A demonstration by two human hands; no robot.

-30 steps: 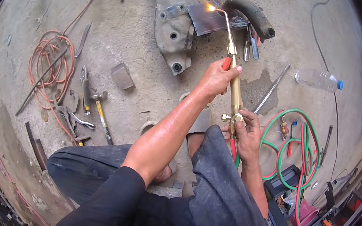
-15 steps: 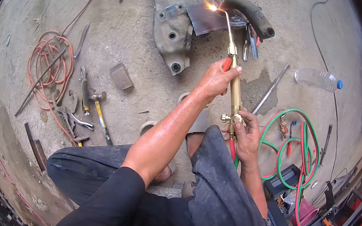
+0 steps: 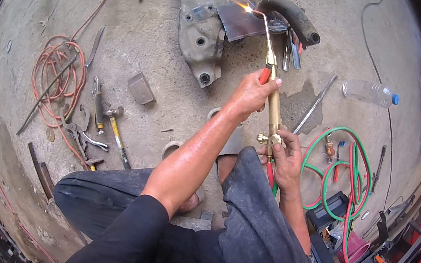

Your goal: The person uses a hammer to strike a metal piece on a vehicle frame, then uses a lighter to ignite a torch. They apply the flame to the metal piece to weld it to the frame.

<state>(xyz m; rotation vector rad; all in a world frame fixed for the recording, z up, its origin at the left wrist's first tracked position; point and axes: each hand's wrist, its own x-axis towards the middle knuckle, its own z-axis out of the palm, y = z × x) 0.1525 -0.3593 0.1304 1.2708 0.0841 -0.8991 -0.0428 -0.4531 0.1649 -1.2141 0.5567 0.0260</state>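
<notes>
My left hand (image 3: 254, 95) is closed round a red-handled object (image 3: 265, 75), pressed against the front of a brass gas torch (image 3: 274, 106). Lower down, the fingers of my right hand (image 3: 285, 158) grip the valve knobs (image 3: 270, 139) at the torch's rear. The torch's bent tip points at a thin metal sheet (image 3: 245, 23) lying against a large grey metal part (image 3: 199, 29); an orange flame (image 3: 247, 8) burns at the tip, over the sheet's upper edge. Red and green hoses run from the torch's rear.
Coiled red and green hoses (image 3: 344, 201) lie at the right, below a plastic bottle (image 3: 370, 93). At the left are an orange hose coil (image 3: 45, 70), locking pliers (image 3: 98, 104) and a hammer (image 3: 118, 141). A small metal block (image 3: 141, 89) and a long rod (image 3: 316, 104) rest on the floor.
The glow at the torch tip has changed from a bright sparking spot to a longer orange flame reaching left. Both hands have stayed nearly still.
</notes>
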